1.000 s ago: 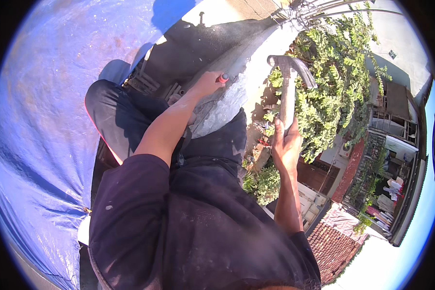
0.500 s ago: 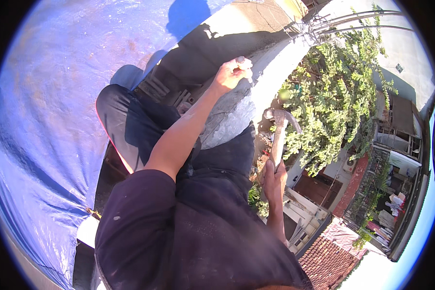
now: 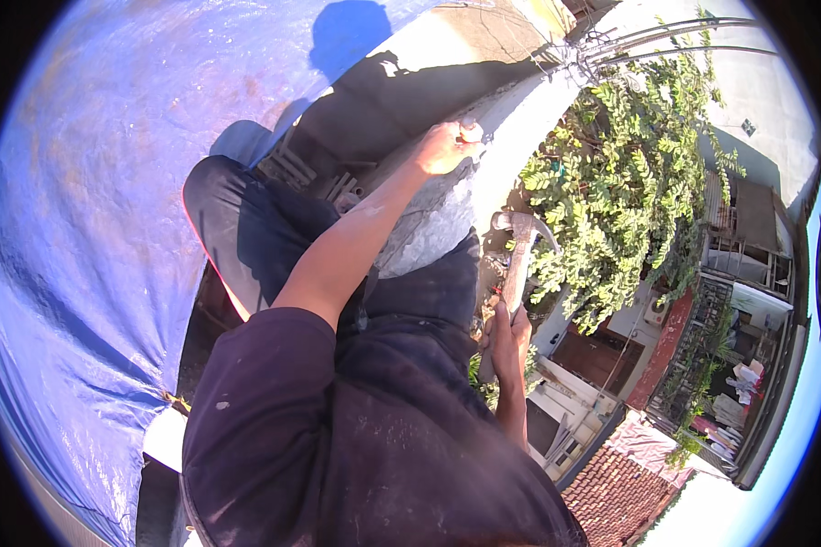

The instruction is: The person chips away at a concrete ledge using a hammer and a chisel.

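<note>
My left hand point(image 3: 442, 148) reaches forward onto the top of a grey concrete ledge point(image 3: 429, 228), fingers closed around a small pale object point(image 3: 471, 133) too small to identify. My right hand point(image 3: 506, 335) hangs lower at the right side of the ledge. It grips the wooden handle of a claw hammer point(image 3: 518, 260), whose metal head point(image 3: 520, 221) points up, beside the ledge and apart from the left hand. My dark-trousered legs point(image 3: 255, 228) straddle the ledge, and my dark shirt fills the lower middle.
A blue tarpaulin point(image 3: 91, 228) covers the left. Right of the ledge is a steep drop to a leafy tree point(image 3: 620, 191), buildings point(image 3: 748, 264) and a red tiled roof point(image 3: 620, 497). Metal bars and tangled wire point(image 3: 611, 50) jut from the ledge's far end.
My left hand has moved farther forward along the ledge. My right hand has come down with the hammer, whose head now sits lower beside the ledge.
</note>
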A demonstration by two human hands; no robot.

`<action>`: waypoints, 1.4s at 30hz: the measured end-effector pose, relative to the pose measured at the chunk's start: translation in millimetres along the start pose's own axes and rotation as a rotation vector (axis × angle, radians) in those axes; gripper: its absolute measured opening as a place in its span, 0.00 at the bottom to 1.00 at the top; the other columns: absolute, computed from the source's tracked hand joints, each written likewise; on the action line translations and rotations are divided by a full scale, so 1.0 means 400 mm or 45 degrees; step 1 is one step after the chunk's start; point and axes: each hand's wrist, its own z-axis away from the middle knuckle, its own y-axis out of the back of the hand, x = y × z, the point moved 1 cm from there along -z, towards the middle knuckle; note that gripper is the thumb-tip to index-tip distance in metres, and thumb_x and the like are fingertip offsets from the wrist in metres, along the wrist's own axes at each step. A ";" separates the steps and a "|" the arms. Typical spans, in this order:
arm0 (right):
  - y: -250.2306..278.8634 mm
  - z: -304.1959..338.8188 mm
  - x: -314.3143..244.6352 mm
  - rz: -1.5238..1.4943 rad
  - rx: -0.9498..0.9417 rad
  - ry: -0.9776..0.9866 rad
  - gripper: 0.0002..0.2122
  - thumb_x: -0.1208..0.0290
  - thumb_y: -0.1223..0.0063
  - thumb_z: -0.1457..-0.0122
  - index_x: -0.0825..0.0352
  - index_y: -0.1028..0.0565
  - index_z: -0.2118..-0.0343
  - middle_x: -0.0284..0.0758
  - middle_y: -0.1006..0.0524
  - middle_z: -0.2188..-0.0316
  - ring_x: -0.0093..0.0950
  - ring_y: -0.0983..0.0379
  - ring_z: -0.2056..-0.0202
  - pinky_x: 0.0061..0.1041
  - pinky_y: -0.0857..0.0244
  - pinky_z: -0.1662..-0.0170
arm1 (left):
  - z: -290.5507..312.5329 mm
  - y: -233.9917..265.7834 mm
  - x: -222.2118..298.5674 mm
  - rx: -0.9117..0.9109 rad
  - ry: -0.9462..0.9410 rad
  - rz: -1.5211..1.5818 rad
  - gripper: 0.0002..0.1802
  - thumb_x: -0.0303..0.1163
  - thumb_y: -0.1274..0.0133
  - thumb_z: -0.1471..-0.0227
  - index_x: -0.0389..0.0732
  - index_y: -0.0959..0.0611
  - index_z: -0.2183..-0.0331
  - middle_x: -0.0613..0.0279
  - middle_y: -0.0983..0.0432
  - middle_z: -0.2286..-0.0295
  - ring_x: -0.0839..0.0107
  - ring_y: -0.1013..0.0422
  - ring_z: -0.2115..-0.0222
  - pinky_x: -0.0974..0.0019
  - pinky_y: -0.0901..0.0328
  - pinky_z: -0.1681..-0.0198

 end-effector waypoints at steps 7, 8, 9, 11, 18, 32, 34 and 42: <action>0.022 0.021 -0.020 0.173 -0.024 0.066 0.11 0.62 0.52 0.29 0.66 0.30 0.62 0.27 0.32 0.80 0.17 0.37 0.83 0.20 0.41 0.80 | 0.001 0.003 0.000 -0.092 -0.087 0.083 0.15 0.30 0.37 0.44 0.37 0.17 0.55 0.58 0.17 0.60 0.72 0.21 0.61 0.65 0.27 0.54; 0.024 0.027 -0.023 0.174 -0.009 0.061 0.12 0.61 0.52 0.29 0.66 0.30 0.62 0.27 0.32 0.81 0.17 0.37 0.83 0.20 0.41 0.80 | 0.003 0.005 0.003 -0.086 -0.078 0.087 0.16 0.30 0.37 0.45 0.36 0.17 0.55 0.58 0.17 0.60 0.71 0.21 0.61 0.65 0.27 0.54; 0.025 0.034 -0.028 0.174 0.006 0.055 0.12 0.61 0.52 0.29 0.66 0.30 0.63 0.27 0.32 0.81 0.17 0.37 0.83 0.20 0.41 0.80 | 0.000 0.005 0.006 -0.077 -0.074 0.093 0.16 0.30 0.37 0.45 0.36 0.17 0.55 0.58 0.17 0.60 0.71 0.21 0.61 0.64 0.27 0.53; 0.025 0.044 -0.029 0.160 0.028 0.057 0.13 0.60 0.52 0.29 0.66 0.30 0.63 0.28 0.32 0.81 0.17 0.37 0.83 0.20 0.41 0.80 | -0.002 0.019 0.020 -0.044 -0.045 -0.108 0.15 0.29 0.38 0.45 0.35 0.17 0.55 0.58 0.17 0.59 0.71 0.21 0.60 0.64 0.27 0.53; 0.038 0.045 -0.052 0.077 0.070 0.209 0.19 0.52 0.49 0.31 0.69 0.30 0.61 0.28 0.32 0.82 0.18 0.36 0.84 0.21 0.40 0.81 | 0.017 0.015 -0.027 -0.009 0.048 0.137 0.09 0.25 0.38 0.45 0.33 0.18 0.61 0.63 0.17 0.59 0.73 0.22 0.60 0.68 0.28 0.54; 0.032 -0.020 -0.195 0.135 0.031 0.484 0.15 0.58 0.50 0.29 0.68 0.31 0.60 0.27 0.31 0.84 0.16 0.36 0.84 0.19 0.42 0.82 | -0.039 -0.042 -0.044 0.042 -0.098 0.142 0.10 0.27 0.33 0.50 0.32 0.19 0.72 0.56 0.16 0.66 0.72 0.20 0.66 0.66 0.26 0.59; 0.040 -0.037 -0.218 0.124 0.053 0.532 0.14 0.59 0.50 0.29 0.68 0.31 0.60 0.26 0.33 0.84 0.16 0.37 0.85 0.18 0.41 0.82 | -0.038 -0.043 -0.012 0.074 -0.105 0.141 0.10 0.27 0.33 0.50 0.32 0.19 0.72 0.57 0.16 0.67 0.72 0.20 0.66 0.66 0.25 0.59; -0.008 -0.074 -0.293 0.231 0.301 0.972 0.17 0.64 0.48 0.30 0.78 0.29 0.54 0.32 0.26 0.81 0.16 0.35 0.80 0.25 0.41 0.77 | -0.013 -0.041 0.086 -0.058 -0.030 -0.017 0.11 0.26 0.33 0.49 0.34 0.15 0.63 0.56 0.16 0.64 0.69 0.19 0.63 0.65 0.27 0.56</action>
